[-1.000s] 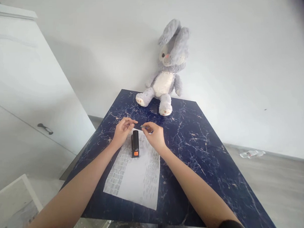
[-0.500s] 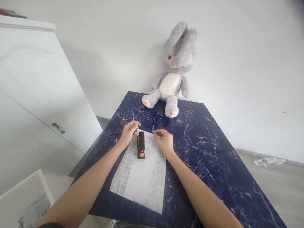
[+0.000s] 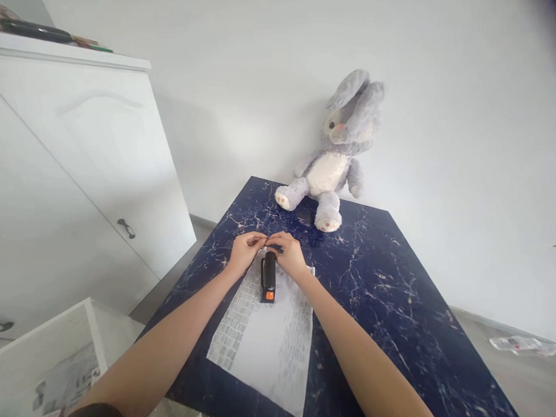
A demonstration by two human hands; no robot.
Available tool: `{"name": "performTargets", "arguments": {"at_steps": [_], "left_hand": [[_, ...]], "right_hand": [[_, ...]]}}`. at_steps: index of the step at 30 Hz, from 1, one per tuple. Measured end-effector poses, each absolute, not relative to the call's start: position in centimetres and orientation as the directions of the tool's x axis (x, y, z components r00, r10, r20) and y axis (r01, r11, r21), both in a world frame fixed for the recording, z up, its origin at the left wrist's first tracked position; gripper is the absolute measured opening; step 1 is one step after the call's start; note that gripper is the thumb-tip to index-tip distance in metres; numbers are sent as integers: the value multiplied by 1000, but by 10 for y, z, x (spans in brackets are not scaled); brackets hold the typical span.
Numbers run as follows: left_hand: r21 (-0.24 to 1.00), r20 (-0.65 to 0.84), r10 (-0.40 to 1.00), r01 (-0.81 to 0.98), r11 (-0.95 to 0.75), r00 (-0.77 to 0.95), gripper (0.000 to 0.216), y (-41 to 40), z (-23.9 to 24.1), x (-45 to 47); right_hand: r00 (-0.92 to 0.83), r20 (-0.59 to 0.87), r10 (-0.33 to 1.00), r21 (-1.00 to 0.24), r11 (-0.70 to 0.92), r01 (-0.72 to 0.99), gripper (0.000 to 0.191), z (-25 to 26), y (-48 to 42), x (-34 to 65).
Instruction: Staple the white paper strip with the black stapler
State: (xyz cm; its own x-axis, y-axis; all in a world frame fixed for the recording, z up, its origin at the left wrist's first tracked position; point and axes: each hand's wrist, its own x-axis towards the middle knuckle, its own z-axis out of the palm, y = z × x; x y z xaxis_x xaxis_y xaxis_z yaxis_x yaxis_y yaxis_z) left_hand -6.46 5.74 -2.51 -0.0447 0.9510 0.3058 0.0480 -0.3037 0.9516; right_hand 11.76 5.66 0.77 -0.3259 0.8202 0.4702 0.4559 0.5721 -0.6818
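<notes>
A printed sheet of paper lies on the dark blue marbled table. On its upper part rests a black stapler with an orange piece at the near end. Just beyond the stapler's far end, my left hand and my right hand meet at the fingertips. Both are closed in a pinch over the paper's far edge. Whatever is between the fingers is too small or hidden to make out. The sheet's right far corner shows beside my right wrist.
A grey plush rabbit sits at the table's far edge, against the wall. White cabinets stand at the left, above an open white drawer with papers inside. Clear plastic packaging lies on the floor at right.
My right hand has moved left along the paper's far edge to meet my left hand. The camera view has shifted, moving the scene right and down in the picture.
</notes>
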Motion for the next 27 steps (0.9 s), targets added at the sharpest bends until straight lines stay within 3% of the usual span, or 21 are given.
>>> {"name": "performTargets", "arguments": {"at_steps": [3,6,11,17,22,27], "left_hand": [[927,365,915,163,-338,-173,18,60,-24,-77],[870,441,886,311,-382,-144,9,62,-24,-85],[786,488,871,457,-417,-45,23,61,-27,-84],[755,516,856,494,-430,-44,27,61,-27,-82],[744,549,836,458,-486,-7,29,56,-21,-75],[694,532,786,369,-618,315,34,45,-12,-62]], "right_hand": [[-59,348,936,-844,341,414,17,9,36,130],[127,242,962,-880,162,446,32,8,-7,135],[-29,182,983,-721,154,676,56,10,-66,107],[-193,170,966,-544,256,799,18,15,-67,101],[-250,121,961,-526,275,805,23,20,-74,137],[-370,97,924,-571,356,740,22,21,-78,175]]}}
